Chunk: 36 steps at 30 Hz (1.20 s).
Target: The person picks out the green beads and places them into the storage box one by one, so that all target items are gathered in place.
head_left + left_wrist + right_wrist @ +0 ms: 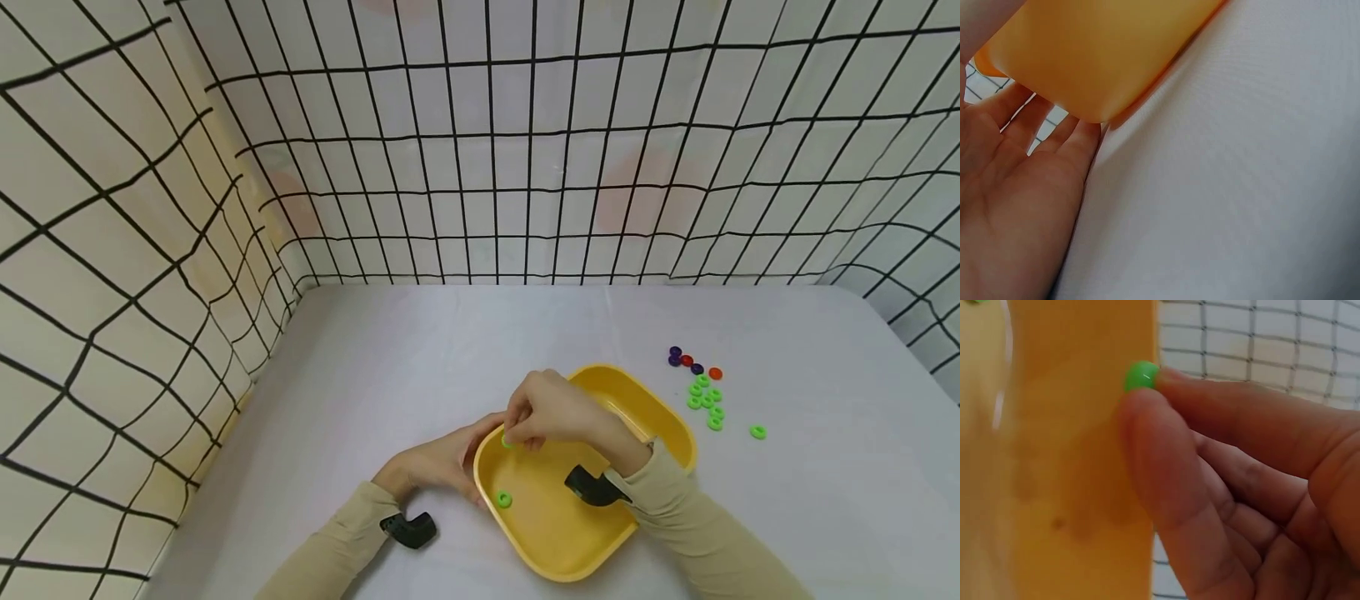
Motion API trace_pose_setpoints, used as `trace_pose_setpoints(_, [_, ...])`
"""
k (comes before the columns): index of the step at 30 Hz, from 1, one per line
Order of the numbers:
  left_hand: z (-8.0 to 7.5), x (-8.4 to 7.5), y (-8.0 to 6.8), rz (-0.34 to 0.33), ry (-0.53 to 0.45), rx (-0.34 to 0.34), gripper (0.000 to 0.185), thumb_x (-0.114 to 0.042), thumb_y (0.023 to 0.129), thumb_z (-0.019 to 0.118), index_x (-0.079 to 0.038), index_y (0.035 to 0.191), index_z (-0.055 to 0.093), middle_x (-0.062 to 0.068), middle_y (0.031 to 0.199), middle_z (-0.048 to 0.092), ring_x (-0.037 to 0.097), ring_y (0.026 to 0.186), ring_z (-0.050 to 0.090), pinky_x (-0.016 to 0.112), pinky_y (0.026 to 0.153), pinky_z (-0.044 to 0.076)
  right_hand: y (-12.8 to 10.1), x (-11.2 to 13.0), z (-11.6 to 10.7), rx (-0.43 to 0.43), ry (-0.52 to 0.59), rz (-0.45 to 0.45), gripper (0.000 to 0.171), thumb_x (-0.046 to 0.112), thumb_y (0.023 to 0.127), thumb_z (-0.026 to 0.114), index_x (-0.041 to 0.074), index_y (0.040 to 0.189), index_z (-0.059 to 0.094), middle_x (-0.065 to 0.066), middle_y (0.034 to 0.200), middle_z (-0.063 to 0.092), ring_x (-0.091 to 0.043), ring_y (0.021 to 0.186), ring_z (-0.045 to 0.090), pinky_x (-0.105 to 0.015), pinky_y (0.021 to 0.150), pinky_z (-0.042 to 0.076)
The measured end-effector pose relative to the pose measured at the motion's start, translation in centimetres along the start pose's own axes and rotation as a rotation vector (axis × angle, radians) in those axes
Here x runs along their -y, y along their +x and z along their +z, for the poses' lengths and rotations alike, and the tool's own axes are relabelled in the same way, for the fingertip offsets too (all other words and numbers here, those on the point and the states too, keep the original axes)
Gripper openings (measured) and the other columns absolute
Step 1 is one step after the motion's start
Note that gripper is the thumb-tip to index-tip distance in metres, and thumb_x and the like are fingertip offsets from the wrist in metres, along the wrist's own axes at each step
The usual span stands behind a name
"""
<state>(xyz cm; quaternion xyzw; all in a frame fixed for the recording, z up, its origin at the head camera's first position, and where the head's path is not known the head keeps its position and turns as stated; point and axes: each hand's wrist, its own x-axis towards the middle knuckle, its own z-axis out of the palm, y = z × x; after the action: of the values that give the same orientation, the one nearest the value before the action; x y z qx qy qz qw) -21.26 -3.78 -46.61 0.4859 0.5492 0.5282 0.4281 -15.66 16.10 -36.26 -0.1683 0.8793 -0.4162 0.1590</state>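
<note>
A yellow plastic basin (562,542) stands at an angle on the white table. My left hand (442,461) holds its left corner from outside, thumb on one side and fingers on the other. In the left wrist view those fingers (1075,140) lie against the basin's outer wall. Over the inside of that same corner, my right hand (558,412) pinches a small green ring (1140,376) between thumb and index finger, close to the wall. Another green ring (503,499) lies on the basin floor beside the left wall.
Right of the basin, several loose green rings (707,402) are clustered, with one green ring (758,432) apart. Behind them lie small dark purple pieces (675,360), a red piece (687,361) and an orange piece (716,373). Black netting (525,192) borders the table's back and sides.
</note>
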Motion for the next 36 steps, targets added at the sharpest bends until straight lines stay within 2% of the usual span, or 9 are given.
trace_pose_setpoints(4, [-0.2,-0.1,0.2,0.004,0.028,-0.005,0.099,-0.032,0.068,0.081,-0.024,0.144,0.019,0.003,0.138,0.036,0.02,0.125,0.036,0.032,0.108,0.024,0.2,0.4,1.0,0.089,-0.095,-0.011,0.013,0.003,0.074,0.072,0.008,0.063,0.069,0.0,0.051,0.06,-0.013,0.046,0.059,-0.023,0.046,0.05])
trace_pose_setpoints(7, [-0.1,-0.2,0.1,-0.022,0.044,-0.022,0.1,-0.034,0.066,0.082,-0.026,0.144,0.019,0.001,0.138,0.037,0.018,0.125,0.036,0.032,0.109,0.022,0.2,0.6,1.7,0.14,-0.156,-0.007,0.017,0.002,0.073,0.071,0.011,0.059,0.067,0.002,0.049,0.058,-0.013,0.045,0.058,-0.021,0.045,0.048])
trace_pose_setpoints(12, [0.2,-0.2,-0.1,-0.075,0.064,-0.042,0.104,-0.039,0.064,0.082,-0.03,0.145,0.017,-0.007,0.147,0.026,0.014,0.131,0.029,0.031,0.111,0.013,-0.2,0.5,2.8,0.203,-0.189,0.043,0.018,0.002,0.072,0.072,0.012,0.058,0.067,0.005,0.05,0.058,-0.013,0.045,0.057,-0.02,0.044,0.046])
trace_pose_setpoints(14, [0.3,-0.2,-0.1,-0.07,0.061,-0.041,0.104,-0.04,0.064,0.082,-0.03,0.145,0.016,-0.009,0.15,0.021,0.013,0.134,0.024,0.031,0.111,0.01,-0.4,0.3,3.2,0.222,-0.216,0.058,0.018,0.002,0.072,0.073,0.012,0.057,0.067,0.006,0.049,0.057,-0.011,0.044,0.057,-0.019,0.044,0.046])
trace_pose_setpoints(19, [0.5,0.0,-0.2,-0.046,0.045,-0.045,0.105,-0.036,0.065,0.082,-0.029,0.146,0.016,-0.008,0.151,0.019,0.014,0.136,0.02,0.032,0.112,0.009,-0.3,-0.1,3.8,0.247,-0.307,0.052,0.021,0.003,0.069,0.075,0.012,0.052,0.065,0.008,0.045,0.055,-0.008,0.041,0.055,-0.017,0.042,0.045])
trace_pose_setpoints(30, [0.5,0.0,-0.6,-0.062,0.04,-0.054,0.104,-0.03,0.067,0.082,-0.029,0.146,0.014,-0.006,0.151,0.019,0.015,0.136,0.019,0.034,0.111,0.009,-0.2,0.0,4.2,0.266,-0.314,0.078,0.022,0.003,0.069,0.076,0.011,0.053,0.064,0.006,0.046,0.055,-0.007,0.04,0.056,-0.017,0.041,0.046])
trace_pose_setpoints(36, [0.2,-0.2,-0.4,-0.057,0.052,-0.028,0.104,-0.036,0.068,0.08,-0.027,0.146,0.011,-0.005,0.151,0.017,0.016,0.137,0.018,0.037,0.111,0.007,-0.2,0.4,3.9,0.259,-0.287,0.099,0.02,0.003,0.07,0.076,0.009,0.055,0.065,0.004,0.048,0.056,-0.009,0.042,0.057,-0.017,0.043,0.046])
